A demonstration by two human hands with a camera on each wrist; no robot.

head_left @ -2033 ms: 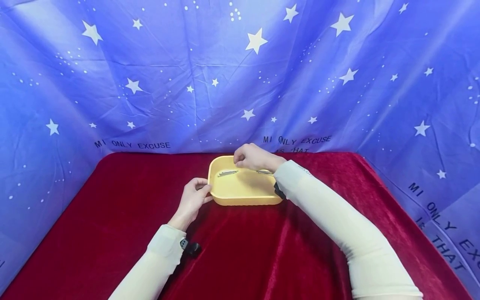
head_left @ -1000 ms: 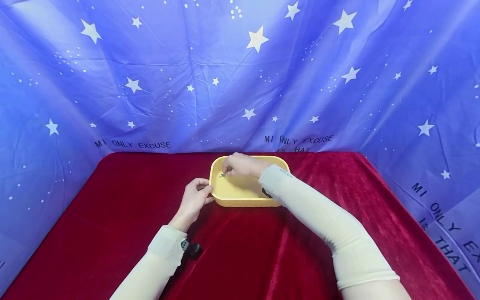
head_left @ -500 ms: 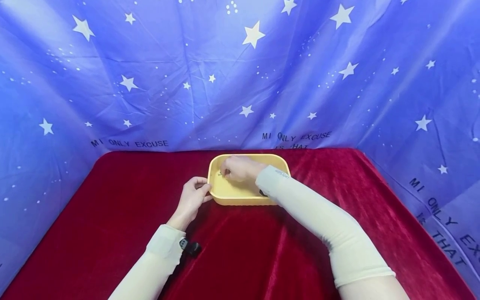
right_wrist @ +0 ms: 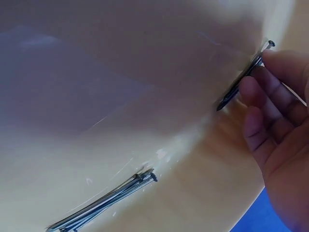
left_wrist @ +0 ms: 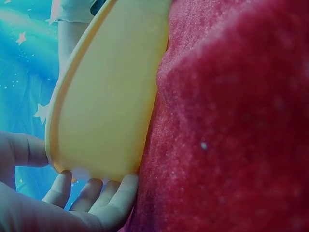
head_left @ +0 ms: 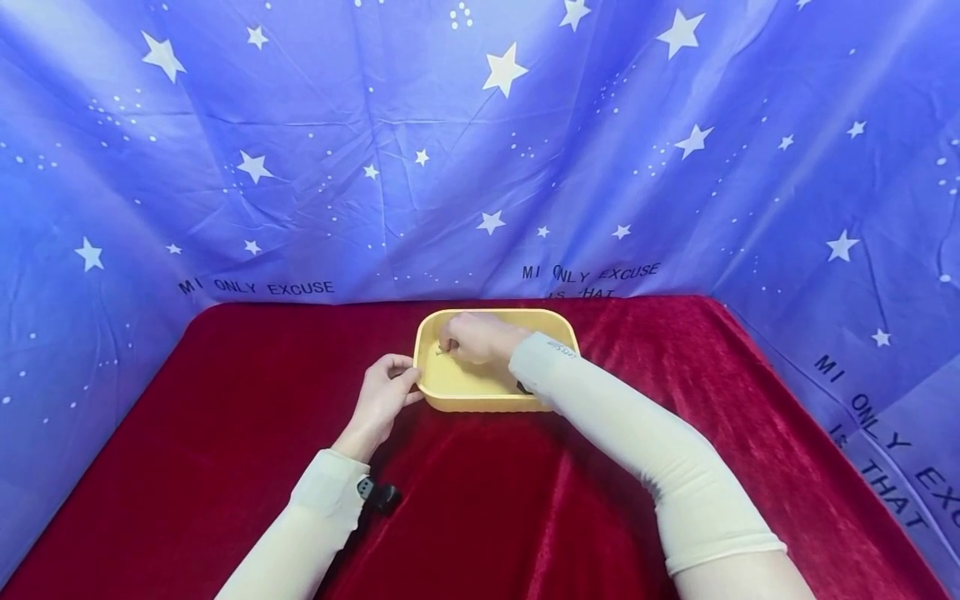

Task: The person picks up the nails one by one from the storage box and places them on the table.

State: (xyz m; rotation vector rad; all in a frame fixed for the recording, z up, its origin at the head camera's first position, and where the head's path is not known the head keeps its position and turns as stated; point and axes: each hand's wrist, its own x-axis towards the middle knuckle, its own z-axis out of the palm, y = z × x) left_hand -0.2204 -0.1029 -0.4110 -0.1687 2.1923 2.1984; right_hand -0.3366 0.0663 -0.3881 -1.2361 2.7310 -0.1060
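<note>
A yellow tray (head_left: 480, 403) with rounded corners sits on the red cloth. At its left end my left hand (head_left: 381, 400) holds the wall; in the left wrist view the fingers (left_wrist: 116, 203) curl against the outside of that end. My right hand (head_left: 476, 337) reaches down inside the tray toward the left. There, thumb and fingers pinch a small bunch of nails (right_wrist: 236, 84), seen close in the right wrist view. A second bunch of nails (right_wrist: 108, 200) lies along the tray's inner edge, apart from the hand; in the head view the right hand and sleeve cover it.
Red velvet cloth (head_left: 465, 500) covers the table all around the tray. Behind and at both sides hangs a blue curtain (head_left: 337, 208) with white stars and lettering. A dark wrist camera (head_left: 386, 498) sticks out from the left cuff.
My right hand has come down and leftward from above the back rim into the tray, onto the left bunch of nails. Lately it stays nearly still. The left hand keeps its place.
</note>
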